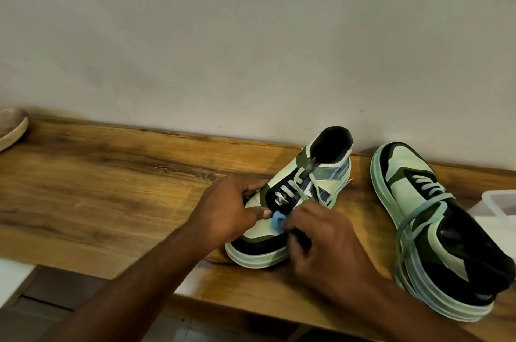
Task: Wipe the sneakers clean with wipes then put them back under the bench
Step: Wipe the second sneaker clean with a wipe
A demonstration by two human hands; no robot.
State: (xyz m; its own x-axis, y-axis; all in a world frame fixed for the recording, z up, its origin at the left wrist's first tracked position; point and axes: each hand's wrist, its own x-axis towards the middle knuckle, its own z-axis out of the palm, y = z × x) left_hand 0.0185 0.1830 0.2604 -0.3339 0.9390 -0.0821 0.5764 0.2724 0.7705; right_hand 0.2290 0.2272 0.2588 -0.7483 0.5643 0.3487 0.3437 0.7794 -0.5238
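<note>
Your left hand (229, 209) grips the side of the nearer sneaker (293, 202), fingers curled round its upper, thumb by the laces. Your right hand (321, 244) pinches a blue wipe (277, 219) against the toe panel. Sneaker: upright on the wooden bench (111, 188), toe toward you. Second sneaker (435, 230): to the right, on its side, apart. Plastic tub (499, 202): right edge, partly visible.
</note>
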